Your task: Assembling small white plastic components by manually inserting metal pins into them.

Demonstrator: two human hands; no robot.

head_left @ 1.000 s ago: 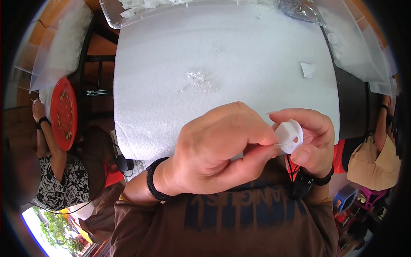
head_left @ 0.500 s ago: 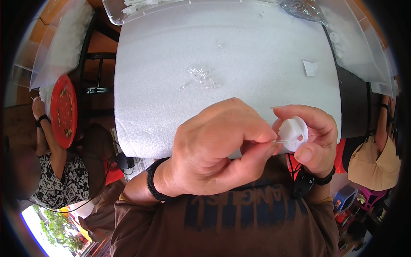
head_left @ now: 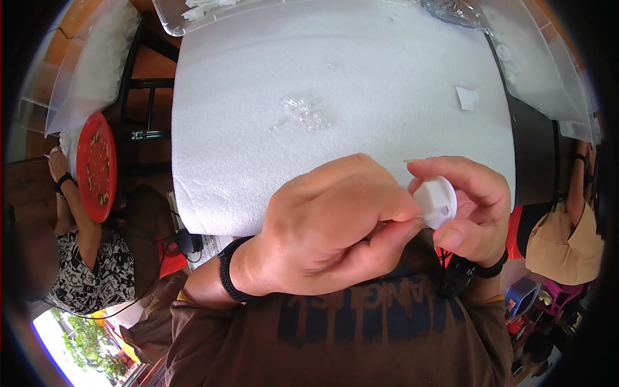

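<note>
White foam sheet covers the table, and near its front edge the right hand pinches a small white disc while the left hand, curled tight, seems to work something thin into it, likely needing steady aim

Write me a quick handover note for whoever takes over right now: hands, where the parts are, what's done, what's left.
Left hand: fingers pinched together, tips pressed at the edge of the small round white plastic disc.
Right hand: holds that disc between thumb and fingers, above the near edge of the white foam sheet.
On the sheet: small pile of clear plastic bits, a white scrap.
Done: disc picked up.
Left: what the left hand pinches is hidden; check it before going on.
</note>
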